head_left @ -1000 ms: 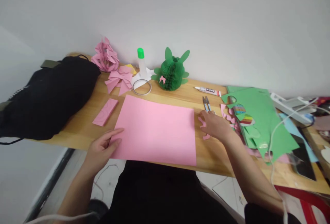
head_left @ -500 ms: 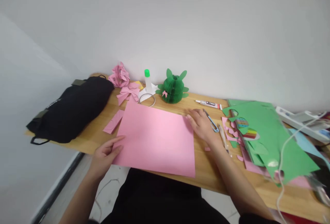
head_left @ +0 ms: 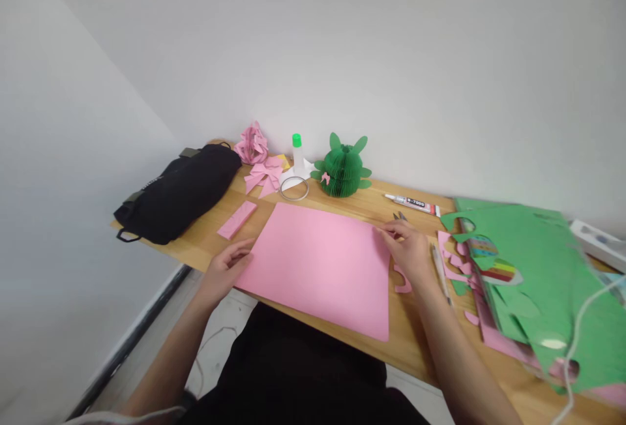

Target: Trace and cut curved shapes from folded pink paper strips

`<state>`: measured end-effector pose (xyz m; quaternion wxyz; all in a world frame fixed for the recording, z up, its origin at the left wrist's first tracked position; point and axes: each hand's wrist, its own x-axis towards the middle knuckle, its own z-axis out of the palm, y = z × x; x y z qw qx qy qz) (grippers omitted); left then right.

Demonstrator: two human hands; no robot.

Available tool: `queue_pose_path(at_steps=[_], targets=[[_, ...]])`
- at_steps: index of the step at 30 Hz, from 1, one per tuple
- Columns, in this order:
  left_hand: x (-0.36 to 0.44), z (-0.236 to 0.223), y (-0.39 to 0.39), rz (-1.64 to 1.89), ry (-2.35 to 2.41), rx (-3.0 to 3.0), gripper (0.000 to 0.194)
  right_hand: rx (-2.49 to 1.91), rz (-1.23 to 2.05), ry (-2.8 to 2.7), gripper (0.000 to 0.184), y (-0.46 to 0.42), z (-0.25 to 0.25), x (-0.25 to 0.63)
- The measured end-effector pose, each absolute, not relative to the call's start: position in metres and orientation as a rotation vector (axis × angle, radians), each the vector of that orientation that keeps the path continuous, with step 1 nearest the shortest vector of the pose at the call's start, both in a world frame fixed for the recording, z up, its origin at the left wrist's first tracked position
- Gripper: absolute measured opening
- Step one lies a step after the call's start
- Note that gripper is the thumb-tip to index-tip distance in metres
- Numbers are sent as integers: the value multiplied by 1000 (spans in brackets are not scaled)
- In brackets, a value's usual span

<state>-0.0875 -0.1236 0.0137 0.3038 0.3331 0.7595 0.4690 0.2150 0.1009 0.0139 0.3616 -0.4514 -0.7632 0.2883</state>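
Note:
A pink sheet of paper [head_left: 323,265] lies at the front edge of the table. My left hand [head_left: 225,272] has its thumb and curled fingers at the sheet's left edge. At the upper right corner, my right hand [head_left: 408,246] pinches the sheet between thumb and fingers. Dark tips of a tool [head_left: 400,216] stick out behind my right hand, which hides the rest. Just beside my right wrist lie a curved pink scrap [head_left: 403,279] and a slim white pen-like tool [head_left: 441,273].
Behind the sheet stand a green paper honeycomb figure [head_left: 343,172], a glue stick [head_left: 297,154] and a metal ring [head_left: 294,188]. Pink paper pieces [head_left: 265,176] and a black bag [head_left: 180,193] lie left. Right are a glue tube [head_left: 413,205] and green sheets [head_left: 542,268].
My right hand has closed on the sheet's upper right corner, where its fingers were spread before. A curved pink scrap has come into sight. The view has shifted left.

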Motion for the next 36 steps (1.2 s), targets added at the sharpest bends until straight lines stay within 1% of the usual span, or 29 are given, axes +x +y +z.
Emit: queue_pose_path(at_steps=[5,15,20,22,25,28,33,36], targets=[[-89,13,-121,1247,2041,866,54,-1130,735,-2011,30,101,16,217],[-79,12,-122,1315,2055,813,46,-1222,641,-2033,34,102,24,217],[-69,8,-121,1295,2183,878,48,-1245,585,-2029,33,102,20,220],[-65,12,-119,1192,2272,948,48,-1235,556,-2041,34,103,18,221],[-61,23,-116,889,2436,1066,45,-1200,511,-2063,40,106,14,223],[-60,33,-116,635,2483,1212,44,-1154,470,-2076,41,109,9,223],[-58,27,-120,437,2455,1511,54,-1060,410,-2066,33,109,1,221],[-56,21,-122,309,2404,1560,67,-1031,337,-2020,26,109,2,222]])
